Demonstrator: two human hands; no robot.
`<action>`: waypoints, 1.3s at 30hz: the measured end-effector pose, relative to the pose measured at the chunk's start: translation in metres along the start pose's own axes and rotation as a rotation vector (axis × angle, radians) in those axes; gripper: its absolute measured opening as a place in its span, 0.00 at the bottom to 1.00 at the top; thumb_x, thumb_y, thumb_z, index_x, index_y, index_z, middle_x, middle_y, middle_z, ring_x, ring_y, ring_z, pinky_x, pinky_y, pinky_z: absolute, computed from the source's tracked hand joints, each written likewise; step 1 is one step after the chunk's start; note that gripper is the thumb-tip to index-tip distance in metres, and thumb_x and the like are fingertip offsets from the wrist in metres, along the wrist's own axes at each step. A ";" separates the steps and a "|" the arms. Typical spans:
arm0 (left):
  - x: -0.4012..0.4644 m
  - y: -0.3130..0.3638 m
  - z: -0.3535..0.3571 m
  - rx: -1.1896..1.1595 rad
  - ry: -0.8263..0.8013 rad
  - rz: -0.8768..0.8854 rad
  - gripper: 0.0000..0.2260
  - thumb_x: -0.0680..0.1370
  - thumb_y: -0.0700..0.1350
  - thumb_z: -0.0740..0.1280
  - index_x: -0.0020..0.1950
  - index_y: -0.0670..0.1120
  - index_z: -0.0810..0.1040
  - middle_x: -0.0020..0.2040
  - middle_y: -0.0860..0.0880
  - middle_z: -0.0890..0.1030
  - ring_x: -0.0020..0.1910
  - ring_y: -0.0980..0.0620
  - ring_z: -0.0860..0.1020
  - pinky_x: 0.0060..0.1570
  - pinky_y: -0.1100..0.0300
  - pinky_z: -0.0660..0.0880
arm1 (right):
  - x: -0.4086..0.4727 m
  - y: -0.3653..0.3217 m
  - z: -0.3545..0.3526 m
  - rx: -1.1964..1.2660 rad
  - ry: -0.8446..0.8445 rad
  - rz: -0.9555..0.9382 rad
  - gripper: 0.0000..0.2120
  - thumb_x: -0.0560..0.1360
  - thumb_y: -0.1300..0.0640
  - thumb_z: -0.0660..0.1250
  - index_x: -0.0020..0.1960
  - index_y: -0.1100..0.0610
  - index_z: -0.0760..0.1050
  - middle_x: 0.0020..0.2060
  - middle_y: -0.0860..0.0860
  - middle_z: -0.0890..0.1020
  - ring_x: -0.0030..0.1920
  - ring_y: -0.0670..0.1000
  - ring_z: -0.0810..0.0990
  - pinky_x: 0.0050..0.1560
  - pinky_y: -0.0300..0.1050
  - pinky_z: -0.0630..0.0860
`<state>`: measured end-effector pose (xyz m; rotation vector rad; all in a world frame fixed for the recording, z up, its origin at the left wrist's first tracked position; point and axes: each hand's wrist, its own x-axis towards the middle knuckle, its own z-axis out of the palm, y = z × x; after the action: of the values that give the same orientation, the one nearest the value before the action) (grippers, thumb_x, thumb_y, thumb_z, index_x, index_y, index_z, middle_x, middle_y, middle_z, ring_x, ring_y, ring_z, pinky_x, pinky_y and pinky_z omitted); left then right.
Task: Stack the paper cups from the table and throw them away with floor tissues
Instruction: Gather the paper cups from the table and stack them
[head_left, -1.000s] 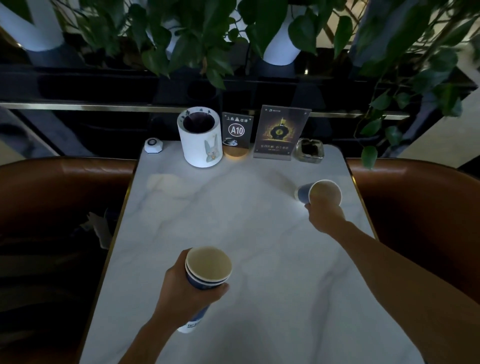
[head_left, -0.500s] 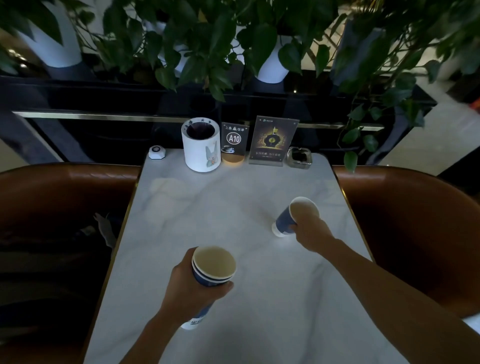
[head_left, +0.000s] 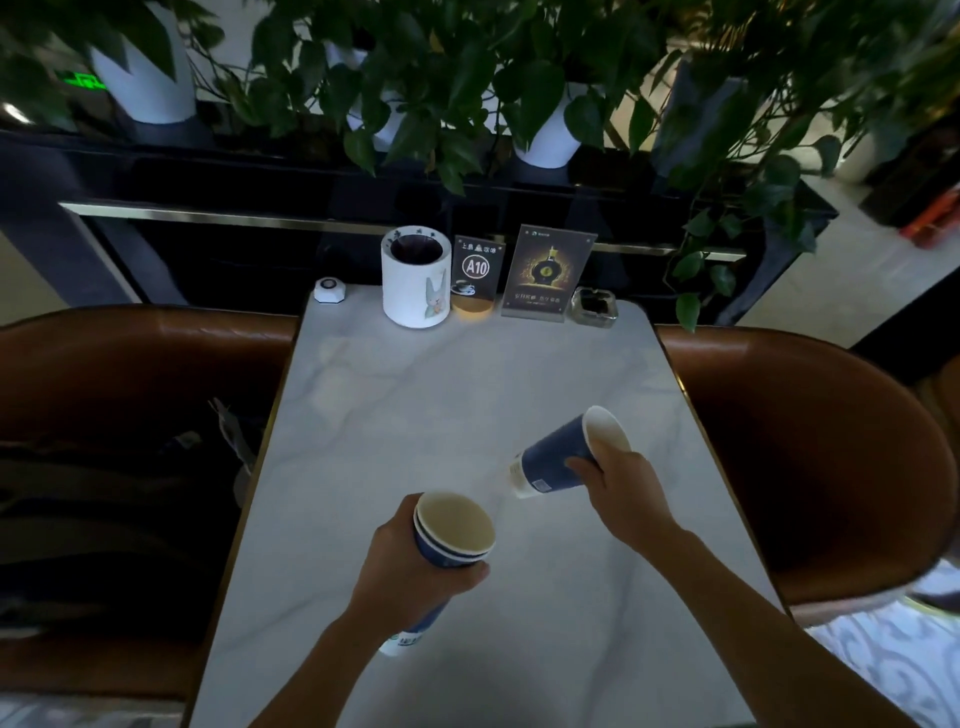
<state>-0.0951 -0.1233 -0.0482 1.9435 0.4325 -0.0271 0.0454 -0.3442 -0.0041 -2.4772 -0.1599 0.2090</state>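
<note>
My left hand (head_left: 410, 571) grips a stack of blue paper cups (head_left: 452, 535) with cream insides, mouth up and tilted a little, above the near middle of the white marble table (head_left: 415, 405). To the right and slightly farther away, my right hand (head_left: 618, 483) holds a single blue paper cup (head_left: 558, 457) on its side, mouth pointing up and right, base toward the stack. A gap separates the single cup from the stack. No floor tissues are in sight.
At the table's far edge stand a white cylindrical holder (head_left: 415, 278), an A10 table sign (head_left: 477, 273), an acrylic menu stand (head_left: 545, 273), a glass ashtray (head_left: 594, 307) and a small white call button (head_left: 329, 289). Brown leather seats (head_left: 795, 441) flank the table; potted plants (head_left: 467, 78) hang behind.
My right hand lifted the single cup from the table's right side, tipped it sideways and carried it toward the stack. My left hand stayed put with the stack.
</note>
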 end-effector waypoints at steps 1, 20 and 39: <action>-0.001 -0.002 -0.001 0.008 -0.008 -0.001 0.33 0.54 0.57 0.82 0.56 0.58 0.73 0.47 0.60 0.82 0.47 0.69 0.79 0.39 0.77 0.75 | -0.006 -0.002 0.001 0.005 0.029 -0.007 0.11 0.77 0.48 0.64 0.43 0.56 0.70 0.31 0.55 0.78 0.33 0.56 0.79 0.37 0.55 0.79; 0.018 0.008 -0.003 0.115 -0.258 0.029 0.31 0.57 0.58 0.79 0.56 0.55 0.73 0.48 0.57 0.82 0.47 0.54 0.82 0.46 0.63 0.77 | -0.065 -0.057 -0.015 0.080 0.231 -0.218 0.16 0.75 0.45 0.59 0.44 0.58 0.73 0.35 0.52 0.82 0.32 0.47 0.81 0.31 0.37 0.81; -0.022 0.019 0.005 0.122 -0.311 0.075 0.25 0.61 0.52 0.75 0.56 0.52 0.75 0.48 0.56 0.82 0.47 0.57 0.81 0.47 0.63 0.76 | -0.127 -0.064 0.059 -0.121 -0.136 -0.315 0.25 0.74 0.36 0.48 0.43 0.55 0.72 0.28 0.46 0.75 0.29 0.51 0.77 0.32 0.44 0.74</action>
<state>-0.1091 -0.1405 -0.0282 2.0300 0.1548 -0.3092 -0.0940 -0.2800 0.0032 -2.5142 -0.6315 0.2379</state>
